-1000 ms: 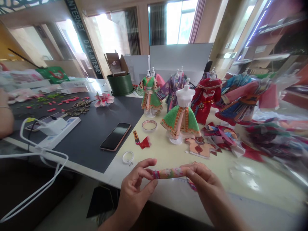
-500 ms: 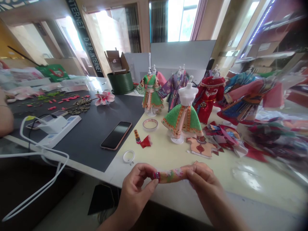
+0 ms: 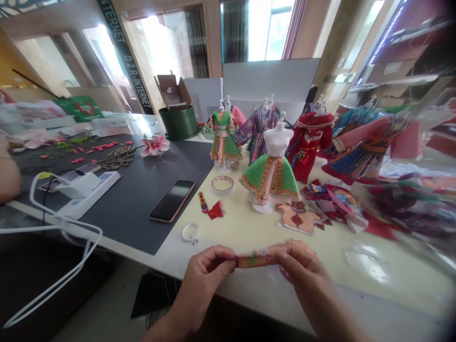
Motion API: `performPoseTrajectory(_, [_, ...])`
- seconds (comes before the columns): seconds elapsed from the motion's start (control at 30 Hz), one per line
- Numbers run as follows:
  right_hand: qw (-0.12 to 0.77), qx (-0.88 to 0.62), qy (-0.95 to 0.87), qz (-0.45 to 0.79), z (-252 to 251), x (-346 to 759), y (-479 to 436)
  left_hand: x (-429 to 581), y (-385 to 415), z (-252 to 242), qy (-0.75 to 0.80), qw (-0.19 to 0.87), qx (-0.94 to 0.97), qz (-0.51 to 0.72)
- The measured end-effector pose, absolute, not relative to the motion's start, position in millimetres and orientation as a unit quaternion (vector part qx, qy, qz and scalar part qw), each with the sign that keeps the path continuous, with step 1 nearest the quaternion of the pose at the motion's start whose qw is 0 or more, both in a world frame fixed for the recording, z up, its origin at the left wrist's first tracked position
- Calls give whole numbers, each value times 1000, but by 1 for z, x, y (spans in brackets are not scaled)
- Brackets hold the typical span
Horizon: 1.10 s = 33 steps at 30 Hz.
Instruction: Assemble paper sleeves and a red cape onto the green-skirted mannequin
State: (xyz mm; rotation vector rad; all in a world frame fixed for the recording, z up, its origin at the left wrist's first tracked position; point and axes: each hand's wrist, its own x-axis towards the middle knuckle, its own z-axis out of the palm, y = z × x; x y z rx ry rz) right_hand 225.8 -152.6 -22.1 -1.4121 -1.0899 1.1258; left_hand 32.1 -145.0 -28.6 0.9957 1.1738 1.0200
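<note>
Between my hands stretches a narrow peach piece (image 3: 257, 259) with a printed green and pink pattern, like a doll's sleeve; whether it is paper or cloth I cannot tell. My left hand (image 3: 206, 275) pinches its dark red end between thumb and fingertips. At the other end, my right hand (image 3: 302, 266) is closed on it. Beyond the hands stands a white doll mannequin (image 3: 280, 142) in a green and peach skirt (image 3: 270, 180), its upper body bare. A peach bodice-shaped cutout (image 3: 298, 219) lies at the foot of its stand.
A tape roll (image 3: 223, 185), a white ring-shaped band (image 3: 190, 232), red scraps (image 3: 215, 210) and a phone (image 3: 172, 201) lie to the left. Dressed mannequins, including a red one (image 3: 309, 147), line the back. Cut pieces (image 3: 335, 199) heap at right. A power strip (image 3: 90, 194) sits far left.
My left hand has shifted slightly right and closed its fingertips over the piece's dark red end, covering more of it. The piece has turned a little; my right hand stays nearly in place.
</note>
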Motion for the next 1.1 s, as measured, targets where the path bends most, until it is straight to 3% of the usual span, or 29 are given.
performPoseTrajectory(0.2, [492, -563, -453, 485, -20, 227, -153, 35, -147, -22, 495, 605, 457, 424])
performPoseTrajectory(0.43, [474, -531, -552, 433, -5, 236, -147, 38, -148, -24, 447, 676, 395, 432])
performPoseTrajectory(0.77, [504, -522, -491, 482, -9, 233, -145, 29, -145, -30, 306, 808, 291, 412])
performPoseTrajectory(1.1, [453, -541, -529, 472, -9, 234, -129, 28, -136, -21, 351, 760, 311, 450])
